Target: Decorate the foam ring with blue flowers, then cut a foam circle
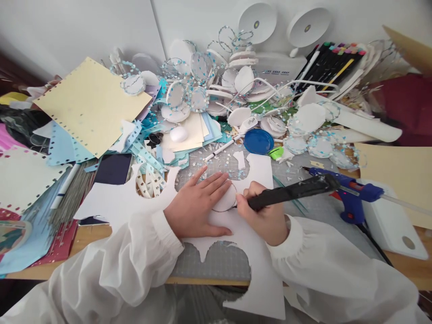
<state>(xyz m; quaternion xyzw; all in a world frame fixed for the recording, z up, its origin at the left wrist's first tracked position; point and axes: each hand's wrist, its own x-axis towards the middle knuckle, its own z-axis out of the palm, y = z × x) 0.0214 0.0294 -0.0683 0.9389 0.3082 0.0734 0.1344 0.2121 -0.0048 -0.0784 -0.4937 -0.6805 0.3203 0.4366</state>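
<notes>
A white foam sheet with large rounded cut-outs lies over a grey cutting mat and hangs past the table's front edge. My left hand is spread flat on it, fingers apart, pressing beside and partly over a round outline. In my right hand is a long, thick black-handled cutter, gripped low like a pen. Its tip reaches the right side of the outline; the blade is mostly hidden by my fingers. Whether the dark line is drawn or cut, I cannot tell.
To the right lie a blue glue gun and a white box. Behind are a blue lid, a white pen, piled foam discs and black markers. Punched paper and wire stems crowd the left.
</notes>
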